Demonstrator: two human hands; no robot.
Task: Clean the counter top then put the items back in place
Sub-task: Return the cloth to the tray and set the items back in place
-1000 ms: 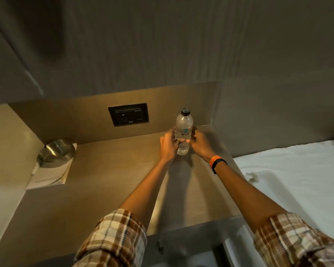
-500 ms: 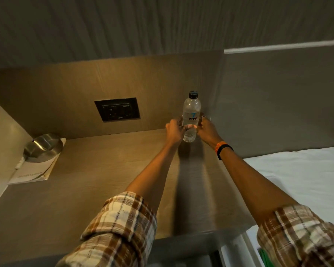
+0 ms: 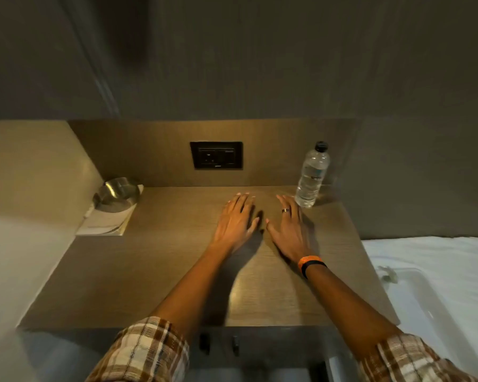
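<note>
At the far left corner of the wooden tabletop [image 3: 160, 271], a metal bowl [image 3: 117, 194] sits on a pale booklet [image 3: 105, 223], pushed against the side wall. On the back panel, roughly centred, is a dark power socket [image 3: 216, 155].

In front of the socket, the left hand [image 3: 236, 220] lies palm down over the tabletop, its grip spread wide with fingers fanned forward and holding nothing. Just beside it, thumbs nearly meeting, the right hand [image 3: 289, 228] is in the same pose, palm down, fingers splayed and empty. A ring [image 3: 286, 210] shows on one finger, and an orange and black wristband [image 3: 311, 264] circles the right wrist. Both forearms reach out of rolled plaid sleeves [image 3: 146, 351] at the bottom edge.

Just beyond the right hand's fingertips, close but not touching, the water bottle [image 3: 312, 176] stands upright with its black cap on, in the back right corner of the tabletop near the rear panel.

To the right, lower than the tabletop, a bed with a white sheet [image 3: 436, 274] fills the corner.
</note>
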